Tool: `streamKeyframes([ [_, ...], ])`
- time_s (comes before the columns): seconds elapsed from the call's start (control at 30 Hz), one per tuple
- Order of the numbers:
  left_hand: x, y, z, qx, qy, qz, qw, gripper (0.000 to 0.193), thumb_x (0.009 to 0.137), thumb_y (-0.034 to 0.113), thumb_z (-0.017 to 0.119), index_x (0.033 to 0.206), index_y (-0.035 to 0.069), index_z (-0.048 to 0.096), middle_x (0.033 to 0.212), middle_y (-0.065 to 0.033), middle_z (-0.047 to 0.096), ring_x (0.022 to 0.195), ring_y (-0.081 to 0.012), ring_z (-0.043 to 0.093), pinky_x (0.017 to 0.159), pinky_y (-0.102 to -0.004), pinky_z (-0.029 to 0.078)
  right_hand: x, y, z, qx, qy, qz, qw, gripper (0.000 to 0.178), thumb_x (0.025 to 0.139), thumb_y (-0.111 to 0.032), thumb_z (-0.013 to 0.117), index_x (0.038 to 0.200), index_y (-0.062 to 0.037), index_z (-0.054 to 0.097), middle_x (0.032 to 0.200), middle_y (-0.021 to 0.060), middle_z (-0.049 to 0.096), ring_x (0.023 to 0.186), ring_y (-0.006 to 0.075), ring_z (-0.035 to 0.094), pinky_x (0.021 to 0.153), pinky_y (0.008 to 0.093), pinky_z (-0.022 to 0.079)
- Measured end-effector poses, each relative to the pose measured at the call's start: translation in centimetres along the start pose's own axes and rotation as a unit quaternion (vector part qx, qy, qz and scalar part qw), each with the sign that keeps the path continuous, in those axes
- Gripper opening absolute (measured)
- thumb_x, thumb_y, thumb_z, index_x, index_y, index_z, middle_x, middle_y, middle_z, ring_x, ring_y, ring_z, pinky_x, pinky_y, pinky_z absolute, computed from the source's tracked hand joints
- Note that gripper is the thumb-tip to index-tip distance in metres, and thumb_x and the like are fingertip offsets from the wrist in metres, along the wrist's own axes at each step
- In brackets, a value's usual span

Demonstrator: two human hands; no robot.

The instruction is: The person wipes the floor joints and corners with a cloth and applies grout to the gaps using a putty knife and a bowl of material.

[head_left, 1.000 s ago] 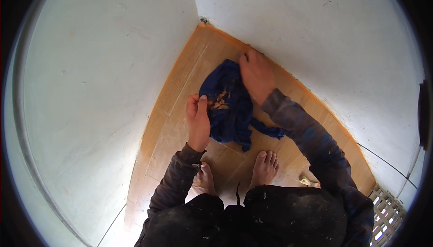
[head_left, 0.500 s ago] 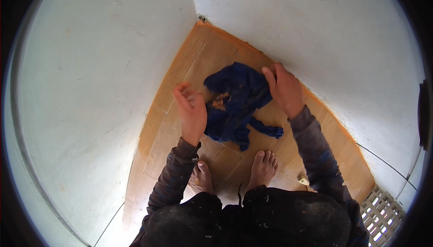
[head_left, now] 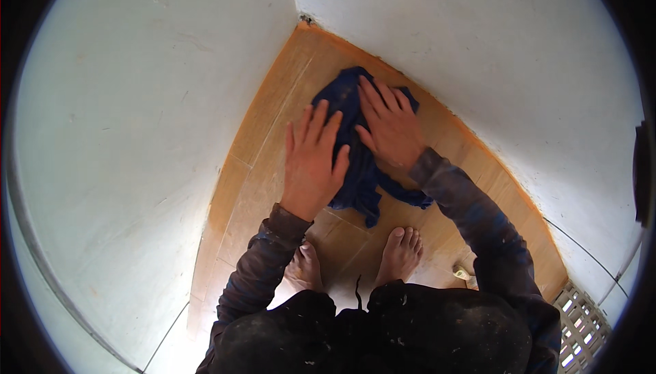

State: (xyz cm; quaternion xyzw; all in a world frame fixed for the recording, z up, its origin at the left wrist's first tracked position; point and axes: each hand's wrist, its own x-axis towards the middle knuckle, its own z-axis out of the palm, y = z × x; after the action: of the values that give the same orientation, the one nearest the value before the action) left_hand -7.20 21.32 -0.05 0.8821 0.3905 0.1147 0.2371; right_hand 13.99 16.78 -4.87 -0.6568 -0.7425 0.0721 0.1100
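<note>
Since the earlier frame, both hands have moved inward over the cloth: the left hand (head_left: 313,169) from beside its left edge, the right hand (head_left: 391,128) from its right edge. The crumpled dark-blue cloth (head_left: 355,176) lies on the wood-look floor (head_left: 266,189), ahead of the feet and near the corner where the left wall (head_left: 150,135) and right wall (head_left: 492,52) meet. The left hand is unclenched, palm down, fingers extended and spread, its fingertips over the cloth's left part; whether they press on it cannot be told. The right hand, likewise released and grasping nothing, lies flat over the upper right part, fingers pointing up and left. A narrow strip of cloth extends right, beneath the right sleeve (head_left: 471,210). The bare left foot (head_left: 305,264) and right foot (head_left: 400,258) stand below the cloth. At lower right is a grey lattice panel (head_left: 581,326).
</note>
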Motion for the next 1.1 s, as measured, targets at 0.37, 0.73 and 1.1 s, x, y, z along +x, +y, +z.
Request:
streamKeyframes([
  [0.37, 1.4, -2.4, -1.1, -0.029, 0.079, -0.065, 0.994, 0.059, 0.100, 0.013, 0.065, 0.154, -0.001, 0.048, 0.166, -0.0244, 0.039, 0.153, -0.0449, 0.038, 0.124, -0.0535, 0.032, 10.6, -2.6, 3.7, -0.042, 0.094, 0.058, 0.993, 0.074, 0.090, -0.035, 0.067, 0.152, 0.0031, 0.052, 0.160, 0.0179, 0.049, 0.142, 0.0303, 0.046, 0.113, 0.0461, 0.040],
  [0.73, 0.7, -0.9, -0.3, -0.087, 0.052, -0.046, 0.994, 0.057, 0.099, 0.011, 0.066, 0.152, -0.002, 0.050, 0.163, -0.0249, 0.044, 0.150, -0.0445, 0.043, 0.122, -0.0499, 0.037, 4.8, -2.7, 1.7, -0.058, 0.073, 0.103, 0.990, 0.079, 0.089, -0.037, 0.067, 0.154, 0.0037, 0.049, 0.160, 0.0184, 0.048, 0.137, 0.0286, 0.048, 0.108, 0.0433, 0.041],
  [1.1, -1.5, 1.9, 1.2, -0.119, -0.015, 0.033, 0.992, 0.058, 0.095, 0.011, 0.069, 0.150, -0.001, 0.053, 0.162, -0.0247, 0.045, 0.150, -0.0451, 0.042, 0.123, -0.0515, 0.036, -2.9, -2.3, -0.4, -0.068, 0.021, 0.199, 0.977, 0.078, 0.089, -0.033, 0.067, 0.154, 0.0050, 0.048, 0.161, 0.0191, 0.047, 0.136, 0.0313, 0.048, 0.106, 0.0441, 0.042],
])
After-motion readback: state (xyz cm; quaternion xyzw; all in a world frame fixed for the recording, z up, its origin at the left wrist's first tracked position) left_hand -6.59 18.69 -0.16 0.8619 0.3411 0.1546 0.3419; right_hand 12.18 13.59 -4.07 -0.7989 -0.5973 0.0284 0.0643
